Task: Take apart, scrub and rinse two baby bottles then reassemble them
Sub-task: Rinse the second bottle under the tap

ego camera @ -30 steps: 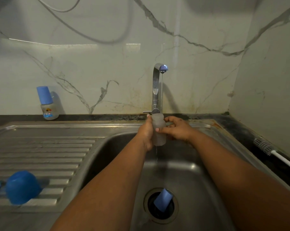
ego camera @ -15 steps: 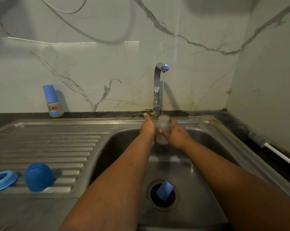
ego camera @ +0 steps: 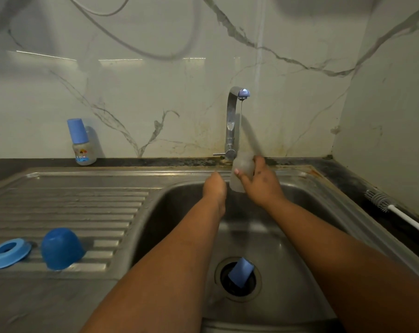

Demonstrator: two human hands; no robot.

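At nine o'clock on the drainboard [ego camera: 83, 205] lie a blue ring [ego camera: 8, 253] and, just beside it, a blue cap [ego camera: 60, 248]. A capped bottle [ego camera: 81, 143] stands upright at eleven by the wall. My left hand [ego camera: 215, 187] hangs over the sink [ego camera: 348, 227] just beside the clear bottle [ego camera: 242, 170]; I cannot tell how its fingers lie. My right hand [ego camera: 261, 182] wraps that bottle, upright, mouth at twelve under the tap [ego camera: 233, 121]. A blue piece [ego camera: 239, 272] sits in the drain at six. A brush [ego camera: 396, 211] lies at three.
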